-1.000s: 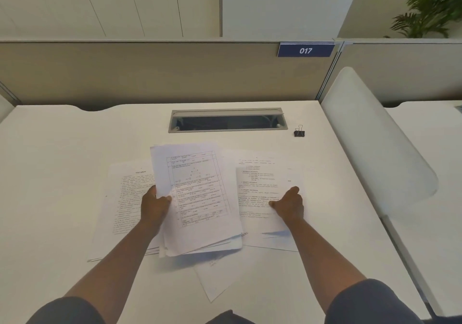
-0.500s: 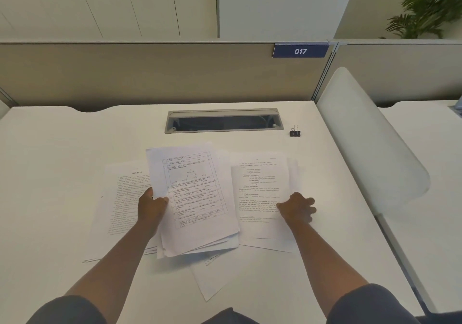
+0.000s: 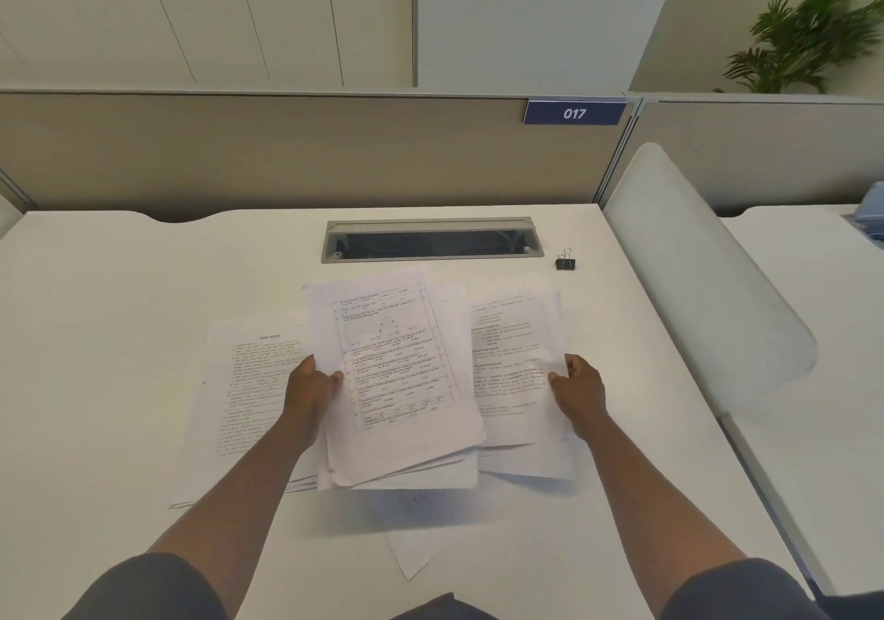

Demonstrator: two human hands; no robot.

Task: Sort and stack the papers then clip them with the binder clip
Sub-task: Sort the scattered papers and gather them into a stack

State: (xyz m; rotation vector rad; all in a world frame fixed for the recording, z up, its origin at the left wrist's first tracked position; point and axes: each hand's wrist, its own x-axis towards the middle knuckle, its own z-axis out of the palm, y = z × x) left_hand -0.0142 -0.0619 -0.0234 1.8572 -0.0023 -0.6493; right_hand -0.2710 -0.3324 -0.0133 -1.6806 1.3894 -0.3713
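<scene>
Printed white papers lie spread over the middle of the white desk (image 3: 95,332). My left hand (image 3: 308,394) grips the left edge of a small stack of sheets (image 3: 397,370), held slightly above the desk, with a table printed on the top sheet. My right hand (image 3: 576,389) pinches the right edge of another printed sheet (image 3: 512,361), lifted and partly tucked under the stack. A further text page (image 3: 248,380) lies flat at the left. One more sheet's corner (image 3: 411,557) pokes out near me. The black binder clip (image 3: 566,261) stands at the back right, apart from both hands.
A grey cable slot (image 3: 430,240) is set into the desk behind the papers. A beige partition with a blue "017" sign (image 3: 574,113) closes the back. A white curved divider (image 3: 693,275) stands along the right edge, with another desk beyond it.
My right hand moved from lying on the right sheet to its right edge, took hold and lifted it. The left hand kept its stack, raised a little.
</scene>
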